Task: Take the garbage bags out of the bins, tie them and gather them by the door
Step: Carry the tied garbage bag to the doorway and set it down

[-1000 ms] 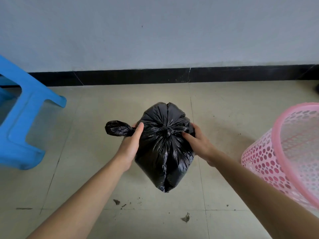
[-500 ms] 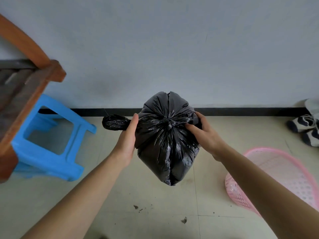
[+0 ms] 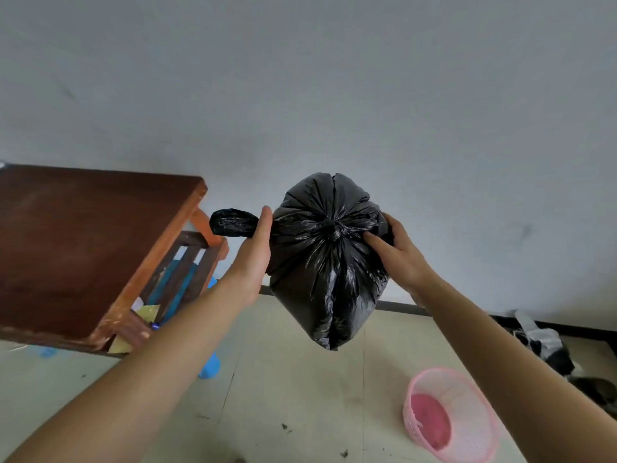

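A full black garbage bag (image 3: 329,262) hangs in the air in front of me, its top gathered into a knot at the middle. My left hand (image 3: 255,259) grips the left tail of the bag, whose loose end sticks out past my fingers. My right hand (image 3: 395,253) grips the right tail beside the knot. A pink perforated bin (image 3: 449,417) stands on the floor at the lower right, with no bag in it.
A brown wooden table (image 3: 83,248) fills the left side, with a blue plastic stool (image 3: 208,365) partly hidden under it. Black-and-white shoes (image 3: 547,349) lie by the wall at the right. Small bits of debris dot the tiled floor (image 3: 300,396).
The view has risen and the bag has come up with both hands. The floor and pink bin now sit lower, and the wooden table top has come into view at the left.
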The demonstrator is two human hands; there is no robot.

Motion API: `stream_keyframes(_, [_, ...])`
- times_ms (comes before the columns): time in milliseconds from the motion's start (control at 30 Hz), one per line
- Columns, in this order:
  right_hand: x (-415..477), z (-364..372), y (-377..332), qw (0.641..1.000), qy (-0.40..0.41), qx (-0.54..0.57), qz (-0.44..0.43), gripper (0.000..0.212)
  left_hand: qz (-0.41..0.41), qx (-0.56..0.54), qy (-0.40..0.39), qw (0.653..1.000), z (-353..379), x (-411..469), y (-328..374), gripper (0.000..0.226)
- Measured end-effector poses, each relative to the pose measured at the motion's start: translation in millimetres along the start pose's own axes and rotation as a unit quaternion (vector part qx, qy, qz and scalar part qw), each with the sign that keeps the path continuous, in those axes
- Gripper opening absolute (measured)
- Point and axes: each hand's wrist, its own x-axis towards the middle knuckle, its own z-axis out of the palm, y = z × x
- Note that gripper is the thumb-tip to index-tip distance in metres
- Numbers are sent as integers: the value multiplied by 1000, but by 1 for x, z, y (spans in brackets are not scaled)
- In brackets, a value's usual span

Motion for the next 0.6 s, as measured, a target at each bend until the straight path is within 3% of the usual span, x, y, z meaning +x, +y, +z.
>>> stream_keyframes(100, [-22,-3,-62,1000,-28,2,-8,63,-11,0,40,999,-14,-43,56,107])
stream_keyframes(300, [-35,29,-132,990,-125,-1,-69,70,40,-43,99,993,-55,-116,97,92])
stream_keyframes(467, [-53,113,-179,957,-257,-6,-138,56,5,-61,319,946,-118,-203,93,97])
stream_keyframes(600, [-100,211,-216,912,-367,-20,-180,50,36,-125,413,901,-188,-289,79,86])
